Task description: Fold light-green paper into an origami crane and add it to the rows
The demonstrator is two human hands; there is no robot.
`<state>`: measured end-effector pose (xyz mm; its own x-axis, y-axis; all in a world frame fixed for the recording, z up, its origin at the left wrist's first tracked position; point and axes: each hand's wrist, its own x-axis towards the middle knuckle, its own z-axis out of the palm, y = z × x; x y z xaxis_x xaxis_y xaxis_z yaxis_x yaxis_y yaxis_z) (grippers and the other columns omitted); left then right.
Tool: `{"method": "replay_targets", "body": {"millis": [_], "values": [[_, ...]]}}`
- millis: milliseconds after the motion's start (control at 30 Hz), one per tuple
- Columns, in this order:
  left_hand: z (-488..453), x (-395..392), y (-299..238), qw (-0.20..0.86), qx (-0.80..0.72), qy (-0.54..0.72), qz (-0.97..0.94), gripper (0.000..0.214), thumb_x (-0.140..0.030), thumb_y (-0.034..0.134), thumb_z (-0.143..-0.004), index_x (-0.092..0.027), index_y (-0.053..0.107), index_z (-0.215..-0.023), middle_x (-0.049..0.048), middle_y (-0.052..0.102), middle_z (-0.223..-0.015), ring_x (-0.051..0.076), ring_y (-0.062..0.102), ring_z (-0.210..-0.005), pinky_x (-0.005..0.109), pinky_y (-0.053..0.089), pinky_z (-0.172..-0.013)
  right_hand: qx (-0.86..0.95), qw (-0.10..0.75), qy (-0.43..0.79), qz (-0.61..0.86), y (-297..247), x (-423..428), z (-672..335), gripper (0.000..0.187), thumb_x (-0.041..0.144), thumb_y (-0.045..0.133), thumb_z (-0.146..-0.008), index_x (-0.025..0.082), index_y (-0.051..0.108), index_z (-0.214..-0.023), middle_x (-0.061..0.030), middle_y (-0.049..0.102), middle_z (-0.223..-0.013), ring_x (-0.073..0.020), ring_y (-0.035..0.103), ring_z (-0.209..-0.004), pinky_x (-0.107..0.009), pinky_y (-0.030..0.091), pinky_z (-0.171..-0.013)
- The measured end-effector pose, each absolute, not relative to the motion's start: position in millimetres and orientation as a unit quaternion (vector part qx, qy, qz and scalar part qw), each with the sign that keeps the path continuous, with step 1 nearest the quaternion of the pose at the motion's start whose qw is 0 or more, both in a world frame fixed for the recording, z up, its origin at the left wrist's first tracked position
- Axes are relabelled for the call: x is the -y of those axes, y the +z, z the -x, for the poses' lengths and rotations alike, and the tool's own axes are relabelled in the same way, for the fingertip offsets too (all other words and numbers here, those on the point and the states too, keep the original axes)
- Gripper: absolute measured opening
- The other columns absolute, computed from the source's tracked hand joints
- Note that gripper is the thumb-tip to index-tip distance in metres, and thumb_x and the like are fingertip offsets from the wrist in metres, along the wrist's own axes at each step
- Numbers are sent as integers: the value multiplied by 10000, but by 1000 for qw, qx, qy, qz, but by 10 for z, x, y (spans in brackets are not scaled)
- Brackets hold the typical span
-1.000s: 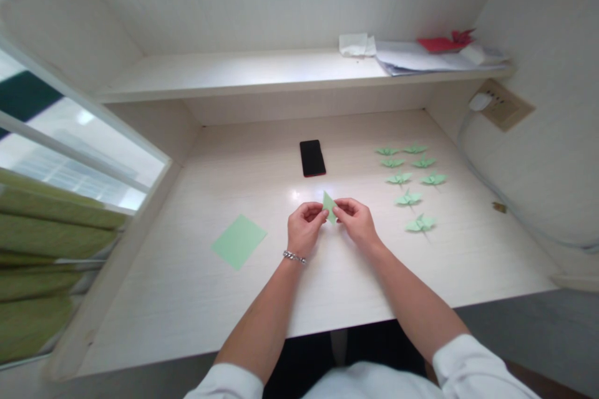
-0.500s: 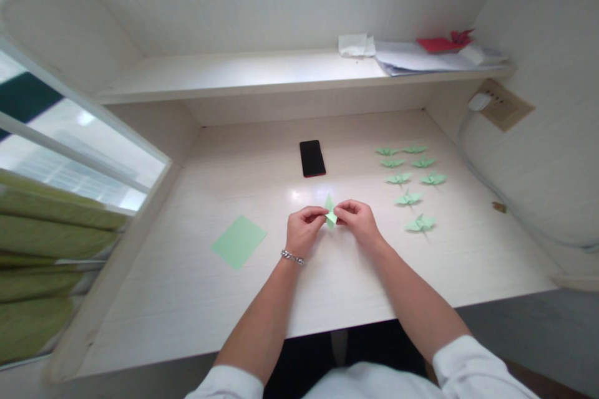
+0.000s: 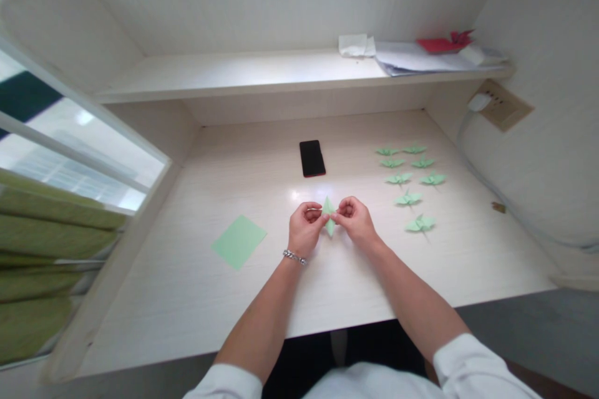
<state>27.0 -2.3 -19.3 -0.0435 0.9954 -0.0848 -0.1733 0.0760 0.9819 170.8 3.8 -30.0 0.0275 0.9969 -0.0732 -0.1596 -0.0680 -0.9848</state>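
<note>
Green folded paper (image 3: 328,206) now sits as a slim upright diamond, pinched between your two hands.
Half a second ago a flap stood out at its middle; now it looks flatter and nearly symmetrical, so you seem to be smoothing a fold. Your left hand (image 3: 305,229) and right hand (image 3: 358,221) each pinch an edge, thumb-tips nearly meeting across the waist and hiding the creases there from you. The paper is over the middle of the white surface (image 3: 178,299). Just beyond your hands lies a black smartphone (image 3: 312,158); to your left, a flat green square sheet (image 3: 239,242); to your right, eight green origami cranes (image 3: 408,199), all apart from your hands. Farther back, a shelf (image 3: 234,68) carries loose white papers (image 3: 412,59).
</note>
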Motion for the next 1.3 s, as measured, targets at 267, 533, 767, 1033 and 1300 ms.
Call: {"method": "replay_targets", "body": {"millis": [267, 533, 767, 1033, 1300], "values": [[-287, 40, -180, 559, -480, 518, -435, 453, -319, 800, -597, -150, 566, -946, 37, 684, -727, 151, 657, -660, 249, 509, -617, 419, 507, 559, 505, -262, -39, -1694, 301, 387, 777, -586, 154, 637, -713, -17, 638, -615, -129, 556, -532, -256, 453, -516], [-283, 27, -214, 579, -462, 496, -454, 390, -269, 783, -616, -140, 594, -932, 27, 668, -726, 133, 636, -666, 233, 496, -620, 420, 496, 570, 503, -234, -46, -1747, 300, 412, 771, -602, 160, 661, -722, -17, 653, -649, -131, 562, -555, -251, 445, -524], [-314, 49, -213, 589, -460, 479, -460, 390, -282, 776, -621, -136, 586, -928, 19, 651, -687, 133, 631, -633, 229, 482, -587, 425, 500, 553, 513, -251, -45, -1745, 280, 397, 763, -618, 148, 667, -703, -19, 641, -613, -120, 546, -534, -240, 436, -511], [-311, 66, -162, 582, -480, 485, -442, 502, -339, 820, -552, -150, 563, -939, -3, 654, -634, 134, 626, -576, 229, 476, -557, 437, 463, 594, 491, -228, -50, -1772, 366, 392, 800, -538, 141, 696, -783, -46, 692, -700, -155, 605, -590, -254, 464, -538], [-306, 73, -168, 602, -463, 469, -450, 468, -290, 807, -585, -152, 546, -949, -2, 653, -654, 122, 621, -587, 229, 478, -574, 454, 440, 594, 498, -164, -4, -1804, 305, 403, 756, -620, 127, 709, -741, -18, 649, -606, -100, 530, -506, -216, 394, -479]]}}
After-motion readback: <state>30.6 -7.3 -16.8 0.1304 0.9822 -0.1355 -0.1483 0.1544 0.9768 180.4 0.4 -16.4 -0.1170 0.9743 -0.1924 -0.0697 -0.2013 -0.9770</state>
